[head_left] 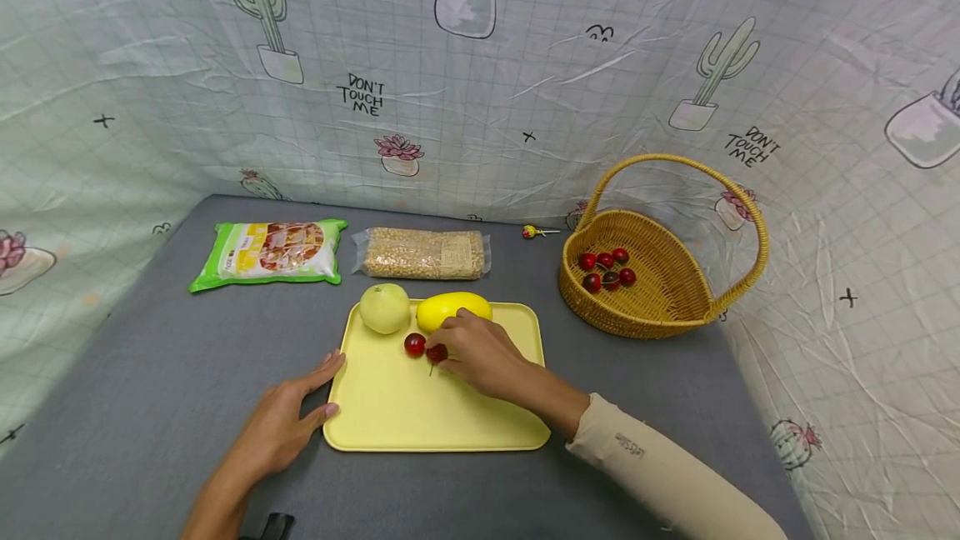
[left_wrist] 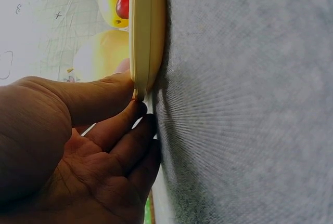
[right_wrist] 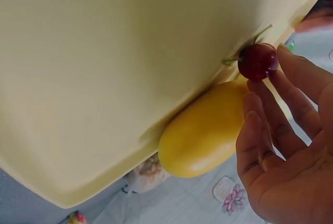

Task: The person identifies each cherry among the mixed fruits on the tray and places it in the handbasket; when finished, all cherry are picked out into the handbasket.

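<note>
A yellow tray point(head_left: 390, 432) lies on the table. My left hand point(head_left: 281, 419) touches its left edge with thumb and fingertips, the fingers fairly straight. In the right wrist view, my right hand point(right_wrist: 296, 115) pinches a dark red cherry point(right_wrist: 257, 61) with a green stem between thumb and fingers, low over the tray. Another red cherry point(head_left: 415, 345) sits just left of it. Behind them on the tray are a smooth yellow oval fruit point(head_left: 450, 307), partly covered by the right hand in the head view, and a round pale green-yellow fruit point(head_left: 384, 308).
A wicker basket point(head_left: 675, 325) with a tall handle stands at the back right, several cherries point(head_left: 605, 269) inside. Along the back lie a green and white food bag point(head_left: 277, 252), a clear pack of yellow grains point(head_left: 420, 254) and a small lollipop point(head_left: 532, 232). A patterned cloth hangs behind.
</note>
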The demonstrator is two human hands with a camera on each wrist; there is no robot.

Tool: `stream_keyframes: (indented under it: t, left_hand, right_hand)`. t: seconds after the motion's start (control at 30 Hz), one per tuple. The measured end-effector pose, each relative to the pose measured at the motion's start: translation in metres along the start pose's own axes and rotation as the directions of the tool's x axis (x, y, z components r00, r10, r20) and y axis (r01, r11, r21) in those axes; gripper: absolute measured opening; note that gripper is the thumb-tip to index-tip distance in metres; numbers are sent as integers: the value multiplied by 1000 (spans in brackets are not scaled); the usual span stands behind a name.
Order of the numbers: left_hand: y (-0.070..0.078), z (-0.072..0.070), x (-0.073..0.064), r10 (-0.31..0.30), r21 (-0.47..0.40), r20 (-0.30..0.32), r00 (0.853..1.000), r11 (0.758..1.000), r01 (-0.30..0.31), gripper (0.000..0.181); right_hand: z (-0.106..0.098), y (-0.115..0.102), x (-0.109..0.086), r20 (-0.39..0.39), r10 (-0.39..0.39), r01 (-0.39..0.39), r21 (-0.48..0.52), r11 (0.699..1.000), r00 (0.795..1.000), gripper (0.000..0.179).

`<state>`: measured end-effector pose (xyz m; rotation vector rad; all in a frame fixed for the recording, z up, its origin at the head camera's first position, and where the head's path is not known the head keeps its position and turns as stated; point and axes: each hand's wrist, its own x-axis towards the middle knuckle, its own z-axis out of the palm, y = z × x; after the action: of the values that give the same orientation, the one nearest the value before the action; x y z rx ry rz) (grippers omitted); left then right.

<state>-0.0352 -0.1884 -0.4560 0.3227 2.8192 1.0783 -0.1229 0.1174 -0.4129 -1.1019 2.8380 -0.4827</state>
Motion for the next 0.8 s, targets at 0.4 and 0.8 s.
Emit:
stream_keyframes:
  t: [0.4, 0.8]
  left_hand:
    - [1, 0, 0, -8, -8, 8, 1000, 1000, 8, 74]
    - [-2, 1, 0, 0, -6, 2, 1000, 1000, 0, 74]
  right_hand:
    - [-2, 3, -5, -18, -2, 2, 0, 1000, 1000, 23]
    - [-22, 16, -10, -101, 33, -26, 66, 997, 994, 23]
